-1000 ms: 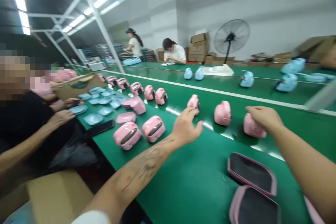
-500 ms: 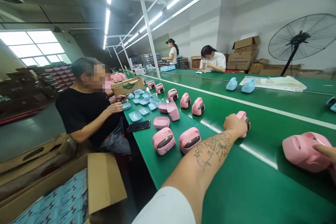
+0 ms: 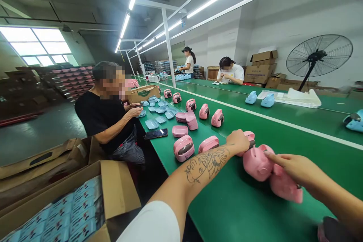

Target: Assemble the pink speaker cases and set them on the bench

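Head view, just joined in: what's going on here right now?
The person's left hand rests on a pink pig-shaped plastic casing on a green conveyor bench. The right hand touches a second pink casing, with a third beside it. Further along the bench, a seated co-worker in a black shirt handles something small near pale blue pieces.

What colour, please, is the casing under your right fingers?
That casing is pink, clearest in head view.

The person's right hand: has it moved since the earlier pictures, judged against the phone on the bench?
Yes. The right hand has shifted toward the phone, leftward in view, and now touches a pink case.
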`<state>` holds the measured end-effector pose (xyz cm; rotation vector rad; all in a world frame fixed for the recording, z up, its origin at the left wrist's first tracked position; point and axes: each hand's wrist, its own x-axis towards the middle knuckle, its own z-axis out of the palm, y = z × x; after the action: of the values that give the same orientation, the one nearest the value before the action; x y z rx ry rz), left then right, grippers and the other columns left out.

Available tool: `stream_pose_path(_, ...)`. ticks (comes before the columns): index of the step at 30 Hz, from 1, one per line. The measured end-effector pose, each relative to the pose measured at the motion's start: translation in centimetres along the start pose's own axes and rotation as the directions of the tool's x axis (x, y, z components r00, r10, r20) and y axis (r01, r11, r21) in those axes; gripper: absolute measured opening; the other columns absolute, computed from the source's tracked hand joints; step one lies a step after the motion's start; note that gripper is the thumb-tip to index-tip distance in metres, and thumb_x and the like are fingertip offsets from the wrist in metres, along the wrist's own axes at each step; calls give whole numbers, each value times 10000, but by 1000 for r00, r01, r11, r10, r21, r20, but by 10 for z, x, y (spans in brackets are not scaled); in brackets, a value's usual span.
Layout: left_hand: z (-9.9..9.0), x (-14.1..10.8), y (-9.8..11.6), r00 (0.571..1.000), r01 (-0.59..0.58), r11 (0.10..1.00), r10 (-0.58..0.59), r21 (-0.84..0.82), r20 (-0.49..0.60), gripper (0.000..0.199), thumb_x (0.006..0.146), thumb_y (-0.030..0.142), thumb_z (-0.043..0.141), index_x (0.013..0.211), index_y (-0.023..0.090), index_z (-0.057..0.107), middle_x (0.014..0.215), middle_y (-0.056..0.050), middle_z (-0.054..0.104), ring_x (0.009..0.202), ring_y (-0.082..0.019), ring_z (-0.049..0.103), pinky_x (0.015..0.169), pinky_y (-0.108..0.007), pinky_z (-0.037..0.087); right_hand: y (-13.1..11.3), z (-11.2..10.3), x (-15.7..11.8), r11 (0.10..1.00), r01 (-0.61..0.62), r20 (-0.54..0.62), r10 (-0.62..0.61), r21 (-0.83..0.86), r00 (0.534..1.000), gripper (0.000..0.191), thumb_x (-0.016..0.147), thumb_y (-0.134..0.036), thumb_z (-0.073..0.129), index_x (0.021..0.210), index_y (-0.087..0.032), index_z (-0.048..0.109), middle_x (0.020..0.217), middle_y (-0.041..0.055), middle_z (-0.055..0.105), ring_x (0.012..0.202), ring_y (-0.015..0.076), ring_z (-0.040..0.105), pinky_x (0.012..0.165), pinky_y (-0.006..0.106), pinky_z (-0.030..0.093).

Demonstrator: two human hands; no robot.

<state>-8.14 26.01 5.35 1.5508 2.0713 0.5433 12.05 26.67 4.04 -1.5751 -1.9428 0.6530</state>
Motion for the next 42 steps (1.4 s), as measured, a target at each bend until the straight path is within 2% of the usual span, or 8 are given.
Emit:
stream_pose_path(3,-7,-13,-3,1000,-17,998,17,65,1,369,1050,407,714,1354,199,689,1379,-122,700,1194,-265,717,1006,-468,633,-17,12,-14,1000,-1,160,2,-2,987,661,733,-880,665,397,-313,610,505,120,662,497,308,652,470,437,505)
stream_pose_path(7,-17,-24,-6,998,-38,989,43,145,-35,386,1053,411,708,1372,196,679,1389,-125,694,1195,-268,715,1008,-479,634,-26,15,-20,1000,-26,184,27,-6,983,639,779,-839,638,491,-269,669,554,86,673,561,275,649,522,379,484)
stream_pose_path(14,-27,-33,-8,983,-133,965,157,228,-93,419,1050,402,713,1399,177,660,1399,-130,686,1199,-278,714,1005,-499,636,-34,10,-34,994,-104,251,93,30,964,422,980,-512,695,696,-201,729,617,13,665,585,158,615,538,267,473)
stream_pose_path(20,-24,-47,-5,920,-324,892,375,315,-115,392,1056,397,703,1385,185,671,1411,-130,684,1206,-273,710,1020,-500,631,-25,-2,-47,967,-228,287,187,117,940,302,1053,-424,717,1212,-166,714,1162,58,752,956,189,745,837,374,660)
stream_pose_path(29,-4,-61,-5,831,-470,775,550,423,-86,401,975,508,726,1089,127,774,1349,-214,689,1371,-376,600,1198,-495,473,-12,-1,-59,873,-336,228,269,352,936,363,1060,-413,706,1339,-183,677,1274,89,733,1037,215,749,884,411,670)
stream_pose_path(33,-6,-59,-5,825,-500,751,565,432,-27,270,1024,411,697,1059,151,763,1253,-147,737,1321,-311,638,1173,-505,496,-12,-5,-63,868,-327,203,267,374,942,360,1065,-427,699,1328,-182,676,1229,79,740,983,197,747,846,388,668)
stream_pose_path(37,-13,-59,-4,832,-508,754,555,415,9,300,1052,428,696,1200,169,736,1319,-111,729,1277,-284,676,1134,-553,541,-9,-18,-61,893,-293,188,241,341,952,271,1025,-306,696,1256,-169,735,953,43,770,739,155,710,660,288,599)
stream_pose_path(42,-43,-28,-4,909,-377,856,414,353,-34,344,1067,418,683,1321,187,705,1375,-119,707,1193,-266,713,1035,-492,622,3,-46,-67,944,-234,87,219,233,972,382,912,-288,667,1262,-232,806,768,23,775,701,205,727,546,269,447)
